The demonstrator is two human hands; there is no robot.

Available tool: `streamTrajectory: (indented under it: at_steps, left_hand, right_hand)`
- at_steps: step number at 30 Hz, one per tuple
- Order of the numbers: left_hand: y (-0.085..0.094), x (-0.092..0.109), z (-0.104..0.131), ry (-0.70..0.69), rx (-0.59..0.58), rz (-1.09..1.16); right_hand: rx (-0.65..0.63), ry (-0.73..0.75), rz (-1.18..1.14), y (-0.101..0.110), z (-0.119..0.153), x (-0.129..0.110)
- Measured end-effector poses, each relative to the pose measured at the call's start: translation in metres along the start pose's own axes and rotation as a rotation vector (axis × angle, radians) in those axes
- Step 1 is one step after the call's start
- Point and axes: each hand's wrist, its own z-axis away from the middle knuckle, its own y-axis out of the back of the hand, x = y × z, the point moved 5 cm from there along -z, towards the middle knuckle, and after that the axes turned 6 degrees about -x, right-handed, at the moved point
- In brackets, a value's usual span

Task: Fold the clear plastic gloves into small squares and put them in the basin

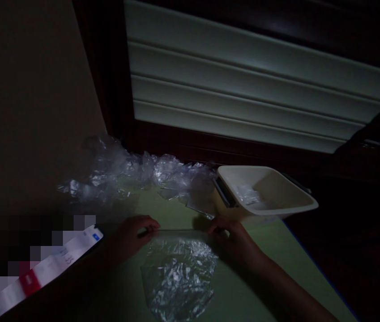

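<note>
A clear plastic bag (pixel 179 277), crinkled and shiny, hangs down over the pale green tabletop in front of me. Its straight top edge is stretched between my two hands. My left hand (pixel 139 235) pinches the left end of that edge between thumb and fingers. At the right end, my right hand (pixel 228 232) pinches it the same way. Just beyond my right hand stands a cream plastic bin (pixel 270 203) with dark handles, holding some clear plastic.
A heap of crumpled clear plastic bags (pixel 156 172) lies along the table's back. A lit phone (pixel 52 264), partly pixelated, is at the lower left. Behind are slatted panels (pixel 243 80) in a dark frame. The table (pixel 297 268) ends in a blue edge at right.
</note>
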Motion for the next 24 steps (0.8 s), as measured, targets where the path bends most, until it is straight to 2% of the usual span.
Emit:
streamTrajectory:
  at_steps: [4,10,15,20,24]
  left_hand:
    - [-0.006,0.009,0.004,-0.201,-0.036,-0.191]
    - [-0.013,0.012,0.011,-0.345,-0.04,-0.433]
    - [-0.012,0.017,0.012,-0.386,-0.027,-0.494]
    - [-0.012,0.017,0.013,-0.387,-0.002,-0.5]
    - [-0.012,0.018,0.013,-0.388,-0.003,-0.503]
  right_hand:
    - [-0.054,0.047,0.032,-0.004,0.001,-0.002]
    - [-0.135,0.047,0.082,-0.007,0.004,-0.013]
    - [-0.135,0.122,0.207,-0.009,0.008,-0.038]
    - [-0.192,0.285,0.44,-0.036,0.017,-0.049]
    - [-0.237,0.327,0.486,-0.05,0.022,-0.055]
